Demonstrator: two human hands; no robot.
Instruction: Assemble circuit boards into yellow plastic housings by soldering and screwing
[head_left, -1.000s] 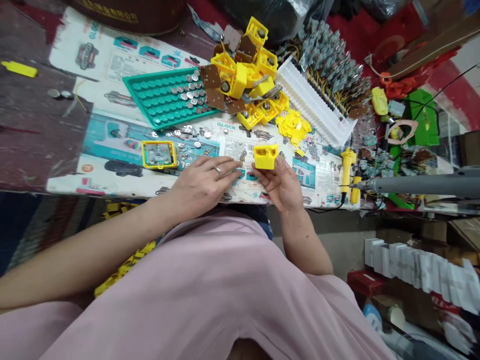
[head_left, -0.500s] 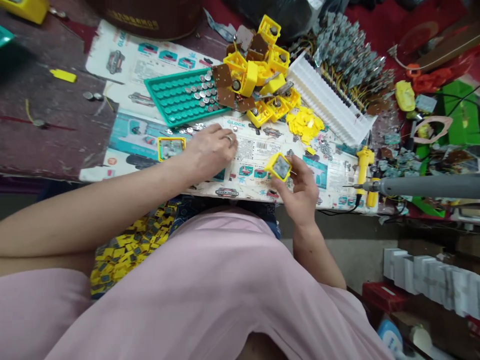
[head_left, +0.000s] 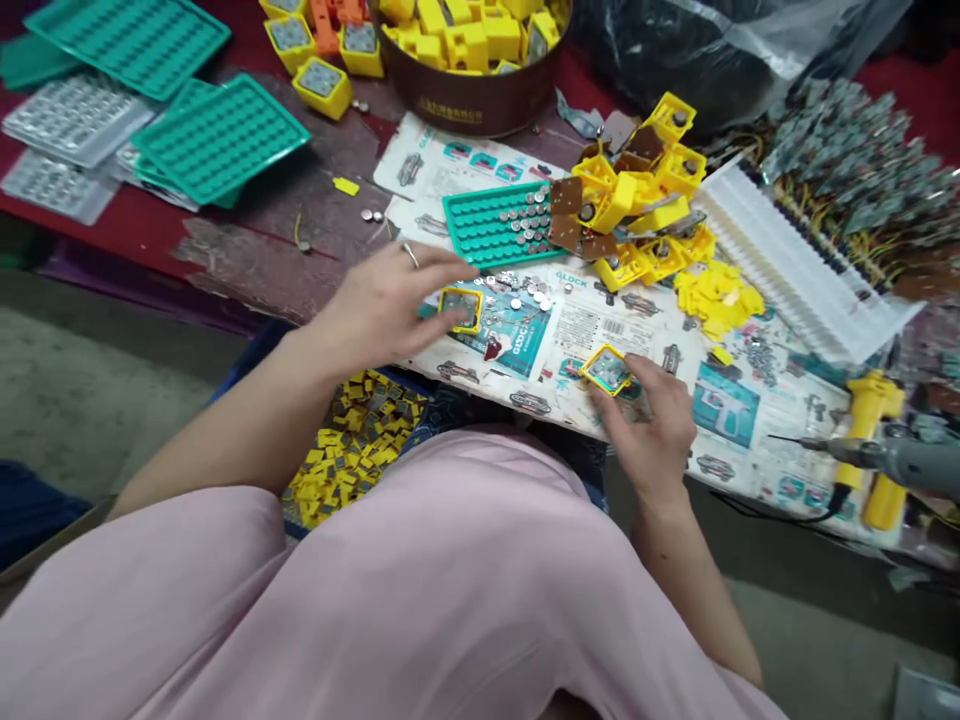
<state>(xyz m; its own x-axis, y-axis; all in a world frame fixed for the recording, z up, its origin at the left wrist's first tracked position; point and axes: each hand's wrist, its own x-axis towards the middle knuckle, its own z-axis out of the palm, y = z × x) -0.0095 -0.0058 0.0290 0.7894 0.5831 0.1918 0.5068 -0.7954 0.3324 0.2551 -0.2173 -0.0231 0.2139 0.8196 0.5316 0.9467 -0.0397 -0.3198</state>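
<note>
Over the printed card, my left hand (head_left: 382,300) has its thumb and fingers spread about a small yellow square box (head_left: 463,312) with grey parts inside. The thumb overlaps the box's near left side; whether it touches cannot be told. Farther right, my right hand (head_left: 651,415) holds a second yellow box (head_left: 606,371) between thumb and fingers, its grey-filled side facing up. Silver button cells (head_left: 538,296) lie loose between the hands. Just beyond them is a green ridged tray (head_left: 487,228) with more cells at its right end.
Yellow housings with brown boards (head_left: 630,200) are heaped behind, beside flat yellow pieces (head_left: 718,300). A white rack (head_left: 810,270) of wired parts and a grey tool with a thin tip (head_left: 885,455) stand right. A round brown tin (head_left: 465,115) and green trays (head_left: 225,140) are at the back left.
The view has swung left, bringing the tin's contents and the left-hand trays into sight. My left hand has moved from the card's middle to the left box, fingers spreading. My right hand keeps its box.
</note>
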